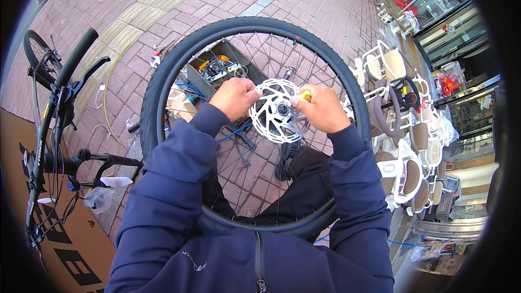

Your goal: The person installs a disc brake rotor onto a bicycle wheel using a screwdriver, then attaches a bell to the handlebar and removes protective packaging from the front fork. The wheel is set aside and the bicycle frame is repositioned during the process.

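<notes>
Leftmost, a bicycle handlebar (78,57) with a black grip and brake lever rises above a printed cardboard box (81,249). Next to the right, the wheel (153,97) faces upward in front of the torso, its lower part crossing the dark trousers; a grey tool tray (202,76) holding loose metal parts sits on the brick paving (179,19), seen through the spokes. Left forearm: enters from the lower left, elbow bent outward, sleeve running up and inward to the wrist. Left hand (234,99): back of the hand upward, fingers curled under, thumb directed right; thumb and fingers are closed in a pinch at the upper-left rim of the silver brake rotor (264,123). Rotor position: at the wheel's hub, between the two hands, broad face toward the viewer. Right forearm: rises steeply from the lower right, wrist angled inward. Right hand (324,109): fingers folded into a loose fist, thumb pointing left beside the rotor's upper-right rim; the grip is closed around a small yellow object (306,96), mostly hidden, kind not determinable. Farther right, white-framed chairs (404,168) stand clustered beside a shopfront (458,38).
</notes>
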Demonstrator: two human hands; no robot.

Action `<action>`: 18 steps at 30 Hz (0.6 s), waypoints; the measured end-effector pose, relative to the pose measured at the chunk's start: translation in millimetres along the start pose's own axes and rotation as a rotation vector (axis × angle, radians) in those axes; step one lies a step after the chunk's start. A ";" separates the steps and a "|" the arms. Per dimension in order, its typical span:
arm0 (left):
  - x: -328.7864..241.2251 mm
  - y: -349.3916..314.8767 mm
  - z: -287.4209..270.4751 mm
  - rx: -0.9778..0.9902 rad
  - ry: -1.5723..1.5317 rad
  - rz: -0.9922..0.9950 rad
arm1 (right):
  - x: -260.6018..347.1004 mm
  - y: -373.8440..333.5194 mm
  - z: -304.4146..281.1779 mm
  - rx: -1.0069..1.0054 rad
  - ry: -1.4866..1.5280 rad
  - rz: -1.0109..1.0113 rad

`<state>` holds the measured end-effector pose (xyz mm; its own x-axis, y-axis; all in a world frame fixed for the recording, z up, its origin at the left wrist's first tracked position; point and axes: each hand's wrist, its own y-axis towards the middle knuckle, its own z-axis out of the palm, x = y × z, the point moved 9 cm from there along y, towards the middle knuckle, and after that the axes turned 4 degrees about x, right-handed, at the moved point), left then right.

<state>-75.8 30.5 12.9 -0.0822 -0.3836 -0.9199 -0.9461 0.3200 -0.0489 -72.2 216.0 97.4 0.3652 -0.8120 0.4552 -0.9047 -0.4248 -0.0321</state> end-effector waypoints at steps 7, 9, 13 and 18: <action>4.6 0.6 2.3 -0.002 -0.021 -0.023 | 0.2 7.9 5.4 0.167 -0.034 -0.078; 0.6 0.1 0.5 -0.028 0.026 0.009 | 6.9 10.1 4.0 0.167 -0.183 -0.194; 2.3 -0.7 1.1 -0.031 0.021 -0.021 | 11.0 18.4 5.7 0.263 -0.080 -0.342; 2.5 1.3 2.0 -0.039 0.046 -0.005 | 12.4 24.4 11.6 0.368 -0.174 -0.404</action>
<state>-76.6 31.6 9.8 -0.0905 -0.4250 -0.9007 -0.9581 0.2840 -0.0378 -87.1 190.9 92.0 0.7250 -0.5969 0.3436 -0.5612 -0.8012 -0.2078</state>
